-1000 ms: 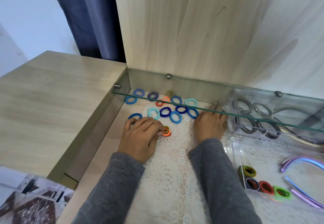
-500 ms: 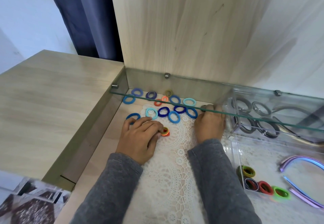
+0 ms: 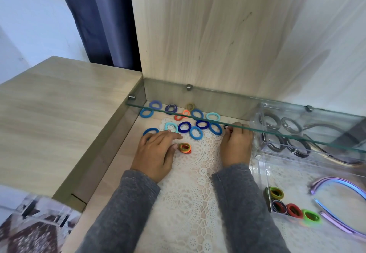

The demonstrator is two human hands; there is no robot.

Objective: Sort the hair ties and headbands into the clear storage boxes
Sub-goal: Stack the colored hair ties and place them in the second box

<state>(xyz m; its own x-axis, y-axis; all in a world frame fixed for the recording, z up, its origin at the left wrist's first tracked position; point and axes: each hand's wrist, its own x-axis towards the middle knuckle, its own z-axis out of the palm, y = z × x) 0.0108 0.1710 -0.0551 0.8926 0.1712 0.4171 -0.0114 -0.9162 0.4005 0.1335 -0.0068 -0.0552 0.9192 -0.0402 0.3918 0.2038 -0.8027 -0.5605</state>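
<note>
While the right hand (image 3: 236,145) reached toward the back of the counter (image 3: 111,189), its fingers (image 3: 237,127) were curled round what looked like a small dark tie (image 3: 226,127), pinched right at the front edge of the glass shelf (image 3: 277,133). The step in hand seemed to be picking up that tie. Doing it well probably meant keeping the pinch firm, since so small a band could spring free. It also meant drawing the tie low and back toward the body before lifting, so the knuckles cleared the glass edge. From there the nearer clear box (image 3: 264,175), just right of that forearm and already holding green and red ties beside purple headbands (image 3: 336,182), looked the likely home for it. The farther clear box (image 3: 256,128), touching or nearly touching the right hand, held only dark headbands (image 3: 277,143).

The left hand (image 3: 156,153) lay palm down on the lace mat (image 3: 194,183) with its fingers (image 3: 170,135) nearly straight, gripping nothing. Its thumb tip sat just beside a small stack of ties (image 3: 185,147) in orange and olive, though contact could not be made out. The loose blue ties (image 3: 196,133) lay just beyond the fingertips of both hands, several of them under the shelf.
</note>
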